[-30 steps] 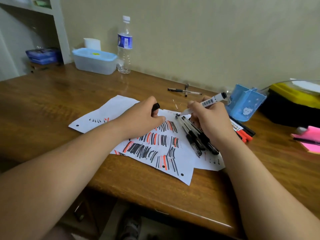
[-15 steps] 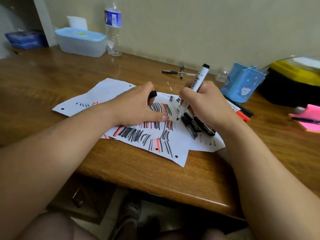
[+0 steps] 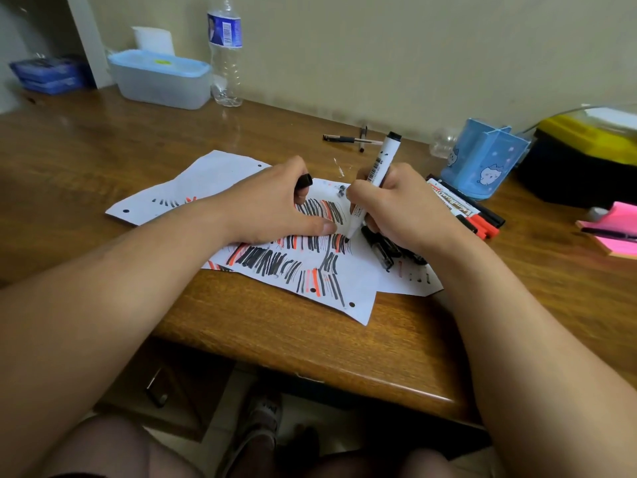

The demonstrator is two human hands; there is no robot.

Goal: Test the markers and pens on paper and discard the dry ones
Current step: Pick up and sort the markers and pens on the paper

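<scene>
My right hand [image 3: 403, 205] grips a white marker [image 3: 377, 170] upright, its black tip touching the white paper [image 3: 358, 291] among black and red test strokes. My left hand [image 3: 272, 205] lies on the paper with its thumb pressed flat, and its curled fingers hold the marker's black cap [image 3: 305, 181]. Under my right hand lie several black pens [image 3: 382, 255] on the paper. Red and black whiteboard markers [image 3: 465, 210] lie to the right of that hand.
Two pens [image 3: 351, 139] lie near the wall. A blue pen holder [image 3: 482, 160] stands at the right, beside a black and yellow box [image 3: 586, 157] and pink sticky notes [image 3: 613, 229]. A plastic tub [image 3: 160, 79] and a water bottle [image 3: 225, 53] stand at the back left.
My right hand swung the marker from lying nearly flat to upright and brought its tip down onto the paper. My left hand kept holding the cap and the sheet.
</scene>
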